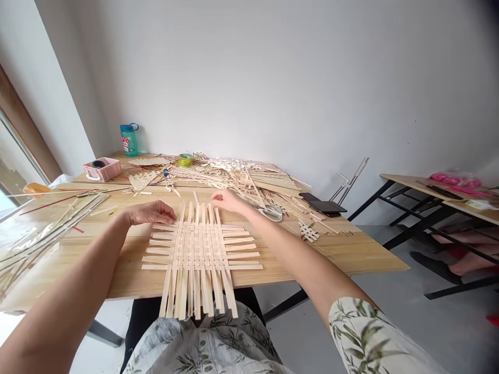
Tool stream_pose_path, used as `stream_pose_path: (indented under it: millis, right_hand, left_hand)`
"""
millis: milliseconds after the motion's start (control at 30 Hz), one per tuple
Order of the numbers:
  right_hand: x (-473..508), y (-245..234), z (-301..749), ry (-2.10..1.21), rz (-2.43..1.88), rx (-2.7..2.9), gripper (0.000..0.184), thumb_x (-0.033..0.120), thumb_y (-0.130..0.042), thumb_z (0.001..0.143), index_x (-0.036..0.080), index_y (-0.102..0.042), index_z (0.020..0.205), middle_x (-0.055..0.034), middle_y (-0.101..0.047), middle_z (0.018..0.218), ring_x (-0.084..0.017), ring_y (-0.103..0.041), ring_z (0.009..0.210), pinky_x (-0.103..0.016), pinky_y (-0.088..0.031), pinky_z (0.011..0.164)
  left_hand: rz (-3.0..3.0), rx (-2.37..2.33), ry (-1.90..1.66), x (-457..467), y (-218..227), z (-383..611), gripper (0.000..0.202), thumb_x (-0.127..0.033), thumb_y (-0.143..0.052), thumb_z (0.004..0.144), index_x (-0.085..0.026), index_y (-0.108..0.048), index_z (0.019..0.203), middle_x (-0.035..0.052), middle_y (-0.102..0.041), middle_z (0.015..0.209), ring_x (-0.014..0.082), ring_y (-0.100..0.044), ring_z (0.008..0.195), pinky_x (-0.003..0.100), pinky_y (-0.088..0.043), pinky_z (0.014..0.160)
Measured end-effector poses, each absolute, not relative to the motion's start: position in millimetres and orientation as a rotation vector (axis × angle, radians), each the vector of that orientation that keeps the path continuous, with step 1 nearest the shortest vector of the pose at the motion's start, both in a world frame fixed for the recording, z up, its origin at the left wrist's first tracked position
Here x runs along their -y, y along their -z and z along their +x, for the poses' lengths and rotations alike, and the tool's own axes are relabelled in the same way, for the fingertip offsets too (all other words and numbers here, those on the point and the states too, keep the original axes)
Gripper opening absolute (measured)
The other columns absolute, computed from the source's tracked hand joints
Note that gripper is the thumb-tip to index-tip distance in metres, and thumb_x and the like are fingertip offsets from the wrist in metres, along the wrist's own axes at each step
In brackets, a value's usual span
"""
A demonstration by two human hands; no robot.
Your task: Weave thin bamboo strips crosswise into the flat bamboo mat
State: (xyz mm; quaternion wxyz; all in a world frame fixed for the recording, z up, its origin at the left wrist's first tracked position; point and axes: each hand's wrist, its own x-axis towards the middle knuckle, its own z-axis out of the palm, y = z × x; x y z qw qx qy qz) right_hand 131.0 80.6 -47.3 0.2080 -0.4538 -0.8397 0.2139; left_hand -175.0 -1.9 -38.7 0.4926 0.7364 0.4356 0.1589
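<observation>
A flat open weave of pale, thin wooden or bamboo strips (199,244) lies in front of me, its loose ends spreading on all sides. The ends nearest me hang over the table edge. At the weave's upper left corner is my left hand (154,212), fingers curled together close to the top crosswise strip; what they grip, if anything, is hidden. My right hand (227,200) is at the far side, thumb and fingers pinched near the tips of the upright strips. Whatever is in that pinch is too small to make out.
Loose strips and shavings (249,174) cover the back of the wooden table (312,254), with scissors (271,212) among them. A pink basket (102,170), green tape roll (186,159) and blue bottle (129,140) stand behind. More strips (50,223) lie left; a dark tablet (323,204) lies right.
</observation>
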Motion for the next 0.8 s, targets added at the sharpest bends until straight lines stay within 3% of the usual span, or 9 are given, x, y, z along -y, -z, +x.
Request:
stream_pose_path:
  millis: [133,200,367,467,700,800]
  right_hand:
    - [-85,37,89,-0.483,-1.450,2.426,0.027,0.041,-0.062,0.095,0.015,-0.070,0.095,-0.0044,-0.072,0.099,-0.018,-0.068,0.090,-0.037,-0.054,0.086]
    - [-88,30,69,-0.423,-1.572,2.463,0.030,0.044,-0.060,0.096,0.015,-0.069,0.098,-0.0053,-0.071,0.103,-0.018,-0.067,0.092,-0.038,-0.055,0.086]
    - [-96,20,35,-0.322,-1.837,2.492,0.032,0.037,-0.063,0.095,0.014,-0.062,0.119,-0.0091,-0.064,0.118,-0.022,-0.065,0.104,-0.043,-0.055,0.089]
    - [-102,20,33,-0.298,-1.896,2.470,0.033,0.035,-0.063,0.095,0.015,-0.061,0.122,-0.0096,-0.063,0.122,-0.022,-0.064,0.106,-0.044,-0.055,0.090]
    - [-116,14,67,-0.192,-1.813,2.254,0.028,0.036,-0.062,0.096,0.014,-0.064,0.113,-0.0068,-0.067,0.109,-0.018,-0.066,0.093,-0.038,-0.057,0.082]
    - [-117,-5,88,-0.097,-1.664,2.088,0.023,0.030,-0.049,0.102,0.013,-0.062,0.111,-0.0064,-0.069,0.100,-0.016,-0.067,0.085,-0.033,-0.055,0.076]
  left_hand:
    - [1.803,-1.060,-0.355,0,39,-175,0.030,-0.044,-0.077,0.071,-0.019,-0.077,0.087,0.0039,-0.070,0.083,0.0184,-0.061,0.077,0.024,-0.045,0.070]
    - [1.812,-1.060,-0.344,0,38,-174,0.031,-0.045,-0.077,0.072,-0.019,-0.077,0.088,0.0050,-0.071,0.086,0.0192,-0.063,0.080,0.026,-0.047,0.074]
    - [1.843,-1.062,-0.338,-1,36,-170,0.037,-0.047,-0.077,0.073,-0.017,-0.075,0.094,0.0057,-0.072,0.091,0.0201,-0.064,0.087,0.029,-0.049,0.083]
    - [1.862,-1.065,-0.348,-1,35,-167,0.037,-0.047,-0.076,0.074,-0.016,-0.074,0.096,0.0056,-0.072,0.092,0.0201,-0.063,0.089,0.028,-0.048,0.084]
    - [1.843,-1.099,-0.455,-1,36,-163,0.033,-0.045,-0.075,0.072,-0.016,-0.071,0.087,0.0032,-0.069,0.082,0.0172,-0.061,0.079,0.025,-0.046,0.073]
    - [1.842,-1.137,-0.489,-2,42,-161,0.036,-0.047,-0.075,0.070,-0.015,-0.070,0.085,0.0029,-0.066,0.078,0.0159,-0.058,0.073,0.024,-0.045,0.066]
